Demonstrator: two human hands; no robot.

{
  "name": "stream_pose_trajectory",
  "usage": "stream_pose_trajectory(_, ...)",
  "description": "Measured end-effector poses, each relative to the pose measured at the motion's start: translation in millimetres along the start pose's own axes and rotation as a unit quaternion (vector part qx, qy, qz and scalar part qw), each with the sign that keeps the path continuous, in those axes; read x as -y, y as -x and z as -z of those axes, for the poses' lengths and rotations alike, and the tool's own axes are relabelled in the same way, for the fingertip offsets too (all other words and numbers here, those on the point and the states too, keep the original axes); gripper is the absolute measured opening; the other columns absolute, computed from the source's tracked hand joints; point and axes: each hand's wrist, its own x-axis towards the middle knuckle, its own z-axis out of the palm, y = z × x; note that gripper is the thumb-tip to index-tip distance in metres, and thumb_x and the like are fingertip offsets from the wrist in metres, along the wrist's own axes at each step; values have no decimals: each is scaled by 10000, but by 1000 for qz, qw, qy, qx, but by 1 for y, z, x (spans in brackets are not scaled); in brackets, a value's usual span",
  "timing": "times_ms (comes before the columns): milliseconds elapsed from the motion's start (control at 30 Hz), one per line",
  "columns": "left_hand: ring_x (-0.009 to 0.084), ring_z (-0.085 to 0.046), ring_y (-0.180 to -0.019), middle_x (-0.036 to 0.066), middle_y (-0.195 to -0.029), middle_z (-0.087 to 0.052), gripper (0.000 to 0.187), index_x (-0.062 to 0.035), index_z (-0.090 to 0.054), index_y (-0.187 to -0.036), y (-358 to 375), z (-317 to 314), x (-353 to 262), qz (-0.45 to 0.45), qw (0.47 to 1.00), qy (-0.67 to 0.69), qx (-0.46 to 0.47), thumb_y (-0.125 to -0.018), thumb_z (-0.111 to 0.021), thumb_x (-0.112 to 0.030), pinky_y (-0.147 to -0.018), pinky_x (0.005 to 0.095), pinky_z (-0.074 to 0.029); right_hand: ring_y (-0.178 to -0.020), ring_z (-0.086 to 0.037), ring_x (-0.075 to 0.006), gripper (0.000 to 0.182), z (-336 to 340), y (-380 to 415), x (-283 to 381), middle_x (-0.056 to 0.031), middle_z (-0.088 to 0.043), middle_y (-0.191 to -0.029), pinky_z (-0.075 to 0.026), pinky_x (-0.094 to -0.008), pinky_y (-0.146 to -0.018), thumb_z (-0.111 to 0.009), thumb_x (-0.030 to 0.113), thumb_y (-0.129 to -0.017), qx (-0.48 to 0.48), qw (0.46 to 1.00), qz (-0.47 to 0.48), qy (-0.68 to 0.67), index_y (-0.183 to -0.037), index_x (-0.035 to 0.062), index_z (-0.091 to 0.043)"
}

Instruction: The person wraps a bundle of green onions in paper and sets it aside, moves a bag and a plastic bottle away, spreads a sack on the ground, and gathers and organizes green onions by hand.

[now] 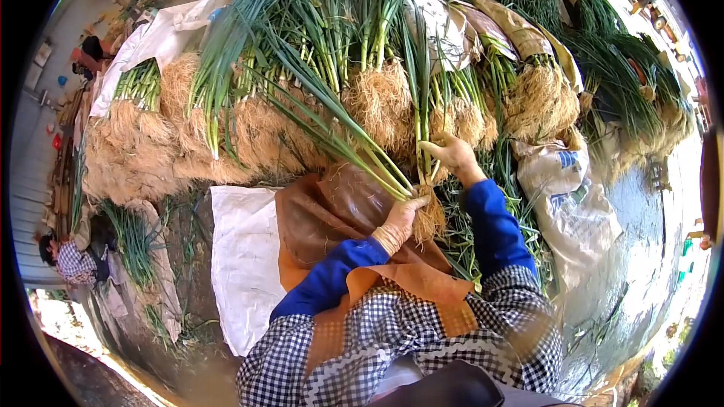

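Observation:
My left hand [401,224] is closed around the lower stems of several green onions [357,149], whose long leaves slant up to the left. Tan, stringy roots [430,220] hang just right of its fingers. Higher and to the right, my right hand [454,157] pinches an upright green onion stalk [421,109] near its lower stem. The two hands are close together above a brown apron [332,211] spread over my lap. Both wrists come out of blue sleeves, and the fingertips of my left hand are partly hidden.
Bundled green onions [377,98] with thick roots lie in a row ahead, partly under sacking [437,30]. A white sheet [245,256] lies at my left, loose leaves [483,234] and a printed sack [562,188] at my right. Another person [75,260] sits far left.

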Motion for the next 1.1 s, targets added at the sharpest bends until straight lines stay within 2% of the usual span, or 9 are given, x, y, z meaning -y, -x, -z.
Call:
stream_pose_trajectory(133,170,-613,-822,57,-914,-628,252,-30,-580,-1062,12,-21,-14,-98,994,-39,-14,-821,-552,35,-722,297,-523,-722,-633,-276,382,-36,-28,9,-133,-646,-757,-481,-401,-684,-481,457,-853,-70,982,4,175,-823,106,-628)
stream_pose_trajectory(267,145,-580,-757,69,-859,-609,147,17,-600,-924,19,-15,-24,-7,997,55,-47,-778,-619,5,-681,268,-485,-584,-573,-161,298,-36,54,17,-102,-601,-636,-477,-317,-604,-544,309,-850,155,958,-54,-235,-803,30,-635)
stream_pose_trajectory(667,143,-593,-773,45,-877,-624,188,-8,-596,-948,9,-17,-3,-142,985,-84,-44,-777,-591,70,-731,256,-483,-741,-608,-284,400,-32,-45,4,-151,-613,-746,-468,-389,-672,-514,445,-844,-87,983,13,162,-837,62,-626)
stream_pose_trajectory(733,136,-595,-762,50,-866,-620,156,-10,-587,-941,7,-20,-7,-123,989,-53,-56,-792,-587,37,-705,246,-492,-601,-522,-222,298,-40,-19,-10,-121,-524,-630,-429,-325,-537,-513,316,-874,-12,993,-36,-109,-754,52,-583)
stream_pose_trajectory(800,126,-596,-747,46,-840,-614,123,-13,-581,-936,22,-29,-28,-55,995,79,-15,-813,-577,-6,-669,231,-494,-500,-402,-142,259,-42,37,-14,-52,-452,-575,-343,-270,-449,-498,227,-892,-163,877,449,-38,-697,59,-531)
stream_pose_trajectory(867,126,-589,-729,33,-811,-605,143,-12,-583,-970,21,-28,-32,-54,997,35,-36,-830,-569,-38,-658,238,-501,-472,-372,-136,251,2,113,3,-27,-446,-575,-308,-284,-434,-520,221,-875,65,930,-7,-360,-690,51,-508)
stream_pose_trajectory(933,116,-581,-694,31,-789,-609,120,-4,-620,-937,12,-25,-30,-31,992,72,-103,-832,-576,-44,-626,230,-488,-467,-380,-158,194,9,134,-73,-31,-430,-565,-315,-270,-438,-551,191,-846,-131,947,184,-230,-706,58,-534)
stream_pose_trajectory(1000,141,-597,-711,50,-821,-620,140,-9,-620,-961,14,-21,-32,2,993,86,-86,-850,-552,-62,-650,255,-508,-568,-527,-250,261,47,150,-80,-90,-537,-617,-412,-326,-511,-557,303,-823,-45,938,-177,-295,-795,48,-605)
stream_pose_trajectory(1100,210,-616,-734,93,-866,-620,232,-27,-557,-1091,36,-26,-54,102,975,189,58,-868,-503,-65,-681,347,-542,-877,-629,-314,597,35,109,-100,-167,-657,-892,-471,-398,-773,-473,599,-766,231,887,-169,361,-986,73,-650)
